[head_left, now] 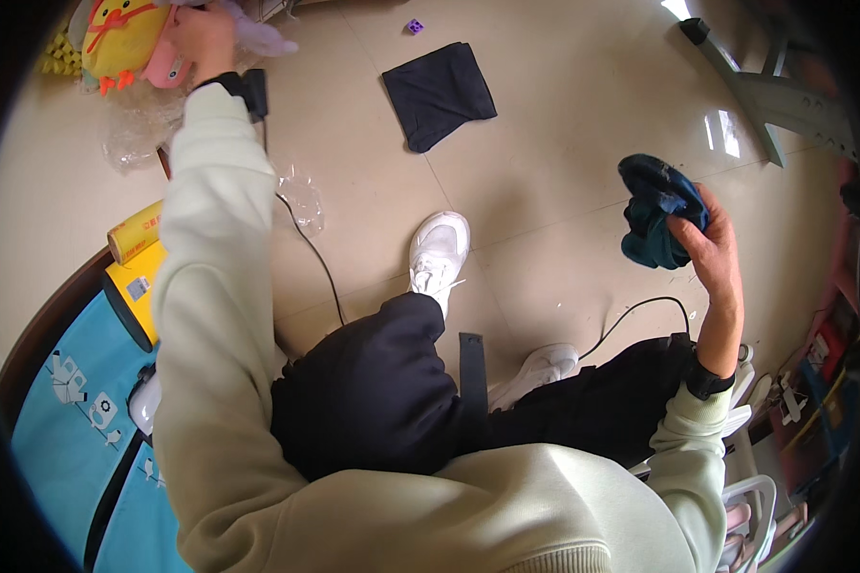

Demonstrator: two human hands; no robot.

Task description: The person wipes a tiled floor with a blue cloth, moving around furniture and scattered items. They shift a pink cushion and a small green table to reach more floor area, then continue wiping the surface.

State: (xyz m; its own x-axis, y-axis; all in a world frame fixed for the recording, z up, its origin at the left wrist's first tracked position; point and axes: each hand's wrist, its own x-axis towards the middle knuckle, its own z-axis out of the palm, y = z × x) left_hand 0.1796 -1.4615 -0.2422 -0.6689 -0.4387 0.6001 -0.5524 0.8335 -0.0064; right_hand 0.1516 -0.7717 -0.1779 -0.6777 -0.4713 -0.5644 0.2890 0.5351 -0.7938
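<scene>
2 bare hands are at work, far apart from each other. The left hand (201,38) reaches up and away to a pile of soft toys at the top left, its grip closed on a pink plush toy (165,69) that lies against a yellow plush duck (124,36); crumpled clear plastic wrap (139,129) lies just below them on the floor. The right hand (712,250) is raised at the right side, fingers and thumb clamped on a bunched dark blue cloth (655,212), which is held clear of the floor. A folded black cloth (440,94) lies flat on the pale tiled floor (545,143), well apart from both hands, with a small purple block (414,26) near its top edge. The person sits with dark trousers and 2 white shoes (440,250) in view below. At the lower left a yellow box (139,286) and a yellow roll (136,231) rest beside a blue mat (62,420). A black cable (315,253) runs across the floor.
</scene>
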